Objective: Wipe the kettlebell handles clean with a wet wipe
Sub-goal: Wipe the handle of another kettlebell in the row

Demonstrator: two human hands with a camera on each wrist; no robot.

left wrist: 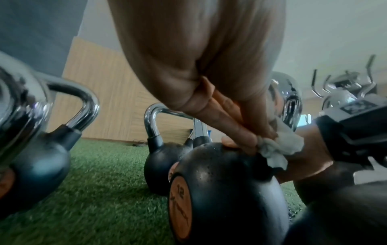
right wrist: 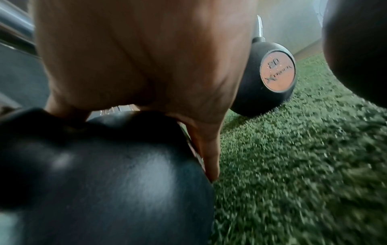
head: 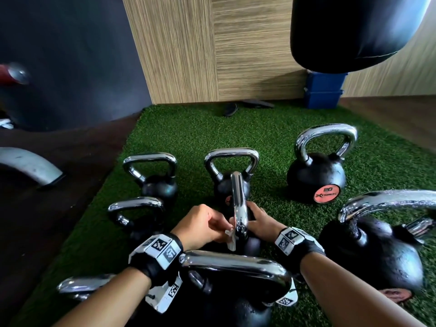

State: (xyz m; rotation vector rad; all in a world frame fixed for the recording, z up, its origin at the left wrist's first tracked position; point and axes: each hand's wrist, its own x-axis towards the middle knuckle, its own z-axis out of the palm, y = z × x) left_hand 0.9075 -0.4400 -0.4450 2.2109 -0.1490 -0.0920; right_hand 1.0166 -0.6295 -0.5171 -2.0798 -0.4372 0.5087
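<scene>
kettlebell handle (head: 239, 208) btwn hands: left hand (head: 200, 224) pinches wipe (head: 230, 239), right hand (head: 259, 223) steadies.

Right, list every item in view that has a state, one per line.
wet wipe: crumpled, pinched in left hand
12 kettlebell: upright on turf, body wet with droplets
its handle: being wiped by the left hand
right hand: resting on the 12 kettlebell's body
20 kettlebell: upright, untouched

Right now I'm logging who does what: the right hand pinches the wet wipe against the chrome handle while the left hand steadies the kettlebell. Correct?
Swap the hands. The left hand pinches the wipe against the handle; the right hand steadies the kettlebell. The head view shows it.
</scene>
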